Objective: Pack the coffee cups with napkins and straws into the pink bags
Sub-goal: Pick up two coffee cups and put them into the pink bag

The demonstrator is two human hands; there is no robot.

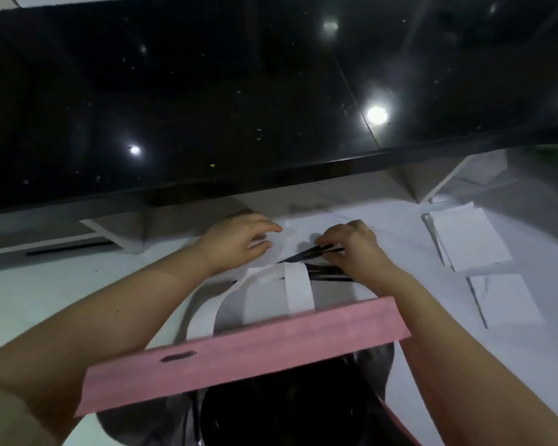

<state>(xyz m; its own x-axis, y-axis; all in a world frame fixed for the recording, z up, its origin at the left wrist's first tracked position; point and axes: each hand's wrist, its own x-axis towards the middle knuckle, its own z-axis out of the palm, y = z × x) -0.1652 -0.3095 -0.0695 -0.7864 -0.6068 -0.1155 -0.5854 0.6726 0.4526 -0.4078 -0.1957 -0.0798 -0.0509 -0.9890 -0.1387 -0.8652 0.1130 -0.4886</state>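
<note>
Right hand (351, 249) pinches thin black straws (324, 269) behind the pink bag (239, 352).

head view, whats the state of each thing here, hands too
pink paper bag, open at the top
white bag handles, flopped toward the far side
thin black straws, loose heap on the white counter, a few pinched
white paper napkins, lying flat at right, outside the bag
left hand, fingers bent, grip unclear
right hand, pinches straws
</note>
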